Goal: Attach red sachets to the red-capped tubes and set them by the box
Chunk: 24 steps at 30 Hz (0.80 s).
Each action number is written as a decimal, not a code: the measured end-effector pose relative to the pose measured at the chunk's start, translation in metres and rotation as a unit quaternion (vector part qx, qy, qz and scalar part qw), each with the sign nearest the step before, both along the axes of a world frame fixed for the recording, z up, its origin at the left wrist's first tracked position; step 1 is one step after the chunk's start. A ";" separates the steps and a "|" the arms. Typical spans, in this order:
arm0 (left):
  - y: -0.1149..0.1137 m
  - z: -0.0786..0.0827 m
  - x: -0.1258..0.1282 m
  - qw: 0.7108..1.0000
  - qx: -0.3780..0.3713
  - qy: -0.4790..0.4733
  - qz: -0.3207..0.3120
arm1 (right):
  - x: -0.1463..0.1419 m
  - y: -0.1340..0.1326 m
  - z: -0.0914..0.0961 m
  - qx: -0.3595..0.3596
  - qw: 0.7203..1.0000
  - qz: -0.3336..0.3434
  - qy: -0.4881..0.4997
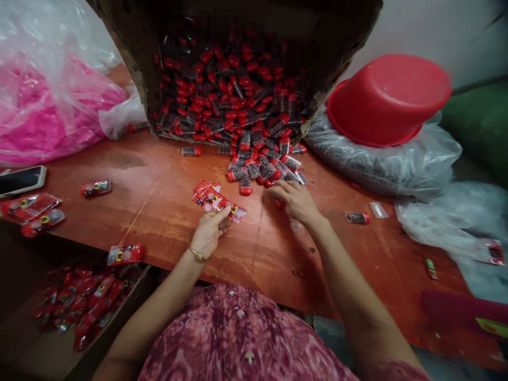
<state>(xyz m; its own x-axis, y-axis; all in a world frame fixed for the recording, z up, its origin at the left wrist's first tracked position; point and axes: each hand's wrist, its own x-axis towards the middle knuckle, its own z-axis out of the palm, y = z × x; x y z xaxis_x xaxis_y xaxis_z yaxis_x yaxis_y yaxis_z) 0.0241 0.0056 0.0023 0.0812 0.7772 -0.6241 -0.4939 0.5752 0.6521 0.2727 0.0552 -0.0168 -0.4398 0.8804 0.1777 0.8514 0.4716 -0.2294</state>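
Observation:
My left hand (210, 228), a bracelet at its wrist, pinches the near end of a red printed sleeve (237, 212). More red printed sleeves (204, 194) lie fanned out beyond its fingertips on the table. At the near right edge of a pile of clear tubes with red caps (254, 168), my right hand (296, 201) curls its fingers down over a red-capped tube (278, 201). That tube is mostly hidden and slightly blurred. Dark small pieces show inside the clear tubes.
A tilted cardboard box (138, 79) spills tubes onto the table (159, 185). A red tub (389, 100) rests upside down on a plastic bag at right. A pink-filled bag (51, 106) and phone (21, 181) lie left. Below, a carton (107, 323) holds sleeved tubes.

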 end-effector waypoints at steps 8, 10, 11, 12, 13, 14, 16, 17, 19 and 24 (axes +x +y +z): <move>-0.002 0.001 0.006 0.999 -0.030 -0.002 -0.045 | 0.010 -0.030 -0.001 -0.003 0.989 -0.004 -0.150; -0.003 0.001 0.004 0.998 -0.027 -0.001 -0.057 | 0.004 -0.039 -0.004 -0.012 0.991 -0.015 -0.131; -0.003 0.001 0.003 0.998 -0.026 0.001 -0.061 | 0.002 -0.042 -0.007 -0.018 0.992 -0.026 -0.122; -0.003 0.001 0.003 0.998 -0.024 0.002 -0.063 | 0.001 -0.044 -0.010 -0.024 0.993 -0.041 -0.112; -0.003 0.001 0.002 0.998 -0.023 0.004 -0.064 | 0.000 -0.046 -0.014 -0.031 0.993 -0.059 -0.101; -0.004 0.001 0.001 0.998 -0.022 0.006 -0.064 | -0.001 -0.049 -0.017 -0.039 0.993 -0.076 -0.087; -0.004 0.001 0.000 0.998 -0.023 0.008 -0.062 | -0.003 -0.056 -0.021 -0.046 0.993 -0.099 -0.045; -0.004 0.001 0.000 0.998 -0.024 0.008 -0.061 | -0.006 -0.061 -0.020 -0.044 0.994 -0.102 -0.014; -0.005 0.001 0.001 0.998 -0.026 0.006 -0.058 | -0.013 -0.074 -0.015 -0.030 0.994 -0.086 0.067; -0.007 0.003 0.004 0.998 -0.018 0.004 -0.061 | -0.041 -0.101 0.011 0.007 0.977 -0.003 0.212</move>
<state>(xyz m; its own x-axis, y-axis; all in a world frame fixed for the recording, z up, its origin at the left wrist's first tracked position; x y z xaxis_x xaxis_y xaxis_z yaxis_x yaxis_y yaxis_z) 0.0282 -0.0009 0.0058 0.1685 0.7387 -0.6526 -0.4128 0.6541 0.6338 0.2317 -0.0458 -0.0059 -0.3183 0.8790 0.3550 0.6840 0.4722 -0.5560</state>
